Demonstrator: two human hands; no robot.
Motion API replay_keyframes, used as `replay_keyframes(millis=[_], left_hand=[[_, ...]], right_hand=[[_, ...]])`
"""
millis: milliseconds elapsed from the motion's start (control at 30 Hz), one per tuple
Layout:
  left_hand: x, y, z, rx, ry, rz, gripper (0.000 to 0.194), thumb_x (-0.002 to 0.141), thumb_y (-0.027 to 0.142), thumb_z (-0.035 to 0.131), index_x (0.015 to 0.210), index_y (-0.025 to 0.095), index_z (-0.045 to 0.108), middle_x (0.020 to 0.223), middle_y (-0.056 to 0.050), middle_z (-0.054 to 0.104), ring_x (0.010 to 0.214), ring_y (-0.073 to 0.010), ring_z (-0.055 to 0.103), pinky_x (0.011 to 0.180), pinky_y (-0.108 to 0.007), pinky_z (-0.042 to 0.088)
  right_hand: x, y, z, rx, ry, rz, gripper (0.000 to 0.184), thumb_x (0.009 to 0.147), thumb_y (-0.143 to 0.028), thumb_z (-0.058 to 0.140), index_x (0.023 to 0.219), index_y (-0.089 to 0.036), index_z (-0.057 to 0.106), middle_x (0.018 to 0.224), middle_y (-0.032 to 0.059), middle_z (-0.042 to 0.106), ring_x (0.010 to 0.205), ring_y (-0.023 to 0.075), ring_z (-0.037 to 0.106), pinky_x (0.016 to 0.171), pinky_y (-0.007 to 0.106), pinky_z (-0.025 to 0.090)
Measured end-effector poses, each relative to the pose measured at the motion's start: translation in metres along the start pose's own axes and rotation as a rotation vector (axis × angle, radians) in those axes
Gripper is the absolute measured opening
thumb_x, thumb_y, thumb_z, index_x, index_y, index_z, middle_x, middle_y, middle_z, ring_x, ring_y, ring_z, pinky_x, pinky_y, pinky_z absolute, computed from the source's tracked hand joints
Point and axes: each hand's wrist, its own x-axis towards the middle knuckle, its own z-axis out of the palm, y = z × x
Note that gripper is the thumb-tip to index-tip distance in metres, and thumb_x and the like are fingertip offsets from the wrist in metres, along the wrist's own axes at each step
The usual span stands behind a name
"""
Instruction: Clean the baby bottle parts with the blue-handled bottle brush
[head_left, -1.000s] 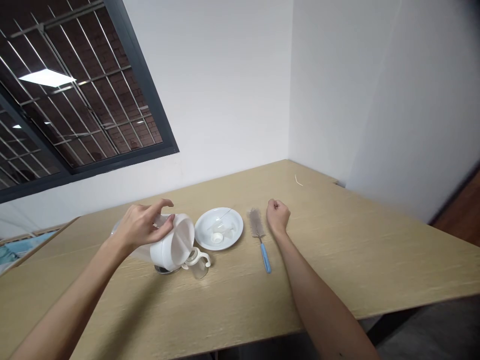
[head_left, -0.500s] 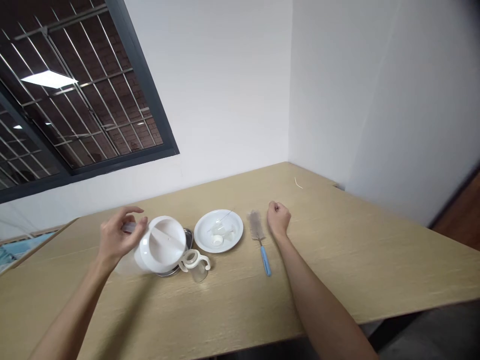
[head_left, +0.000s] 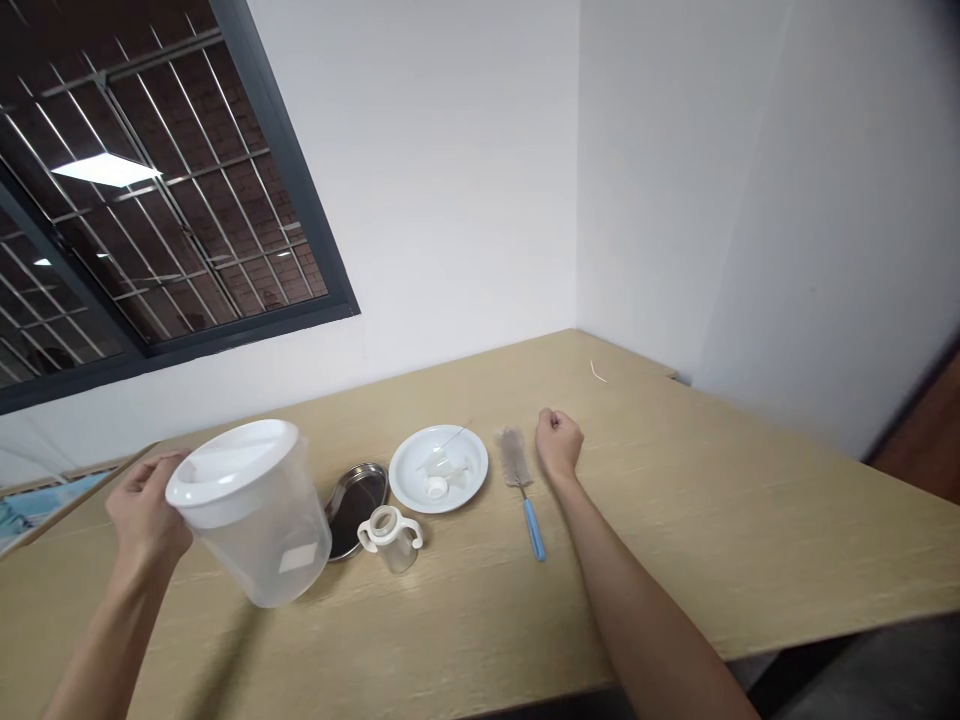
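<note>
My left hand (head_left: 150, 505) is closed at the handle side of a translucent plastic pitcher (head_left: 274, 540) with a white lid, on the left. The pitcher tilts slightly; its handle is hidden. Just right of it lies a steel kidney dish (head_left: 381, 482), partly covered by the pitcher. A small clear baby bottle (head_left: 397, 550) with a cream two-handled collar stands uncapped beside the dish. My right hand (head_left: 559, 440) rests on the table as a fist, with nothing visible in it. Left of that fist lies a bottle brush (head_left: 533, 525) with a blue handle.
A white plate (head_left: 405, 480) behind the bottle holds a small white ring, clear pieces and a thin wire-like item. A thin bent white strip (head_left: 598, 372) lies near the back corner of the wooden table (head_left: 675, 520). Walls and a barred window (head_left: 187, 200) stand behind.
My left hand has moved left and down with the pitcher, which has swung from a strong tilt over the dish to nearly upright. The kidney dish shows more now. My right fist stays put.
</note>
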Motion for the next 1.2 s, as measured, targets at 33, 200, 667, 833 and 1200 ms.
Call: replay_keyframes(millis=[33,200,667,833,1200], left_hand=[[0.002,0.002,0.0,-0.012,0.005,-0.003,0.011,0.056,0.02,0.069,0.066,0.019,0.065,0.067,0.004,0.064,0.062,-0.011,0.053,0.053,-0.021,0.042],[0.006,0.023,0.017,0.012,0.016,0.09,0.019,0.055,0.022,0.071,0.072,0.018,0.066,0.076,0.001,0.067,0.061,-0.0108,0.053,0.049,-0.021,0.04],[-0.064,0.048,0.118,0.653,-0.598,0.983,0.033,0.079,0.047,0.062,0.099,0.021,0.059,0.056,0.005,0.056,0.046,-0.0119,0.051,0.055,-0.023,0.04],[-0.087,0.032,0.153,0.745,-0.766,1.15,0.036,0.082,0.051,0.054,0.104,0.022,0.057,0.062,0.002,0.063,0.05,-0.0147,0.058,0.055,-0.024,0.04],[-0.119,0.036,0.22,0.845,-0.881,1.33,0.043,0.089,0.053,0.042,0.114,0.021,0.056,0.057,-0.001,0.065,0.055,-0.0231,0.065,0.054,-0.028,0.039]], right_hand=[[0.0,0.0,0.0,-0.002,0.001,0.002,0.032,0.083,-0.031,0.043,0.052,-0.023,0.036,0.051,-0.0043,0.037,0.052,0.0118,0.029,0.055,0.027,0.021],[0.001,0.002,0.001,-0.014,0.006,0.003,0.033,0.083,-0.032,0.043,0.052,-0.022,0.037,0.051,-0.0041,0.037,0.052,0.0118,0.029,0.054,0.027,0.021],[0.001,-0.001,0.0,-0.053,-0.039,-0.058,0.033,0.085,-0.035,0.041,0.056,-0.021,0.047,0.054,0.0003,0.052,0.054,0.0139,0.035,0.056,0.027,0.023],[0.001,0.001,0.001,-0.061,-0.039,-0.053,0.035,0.086,-0.036,0.04,0.057,-0.021,0.051,0.056,0.0015,0.055,0.054,0.0144,0.038,0.057,0.027,0.024],[0.0,0.0,0.001,-0.063,-0.003,0.008,0.029,0.088,-0.038,0.041,0.093,-0.017,0.061,0.078,0.0092,0.069,0.068,0.0207,0.058,0.063,0.028,0.034]])
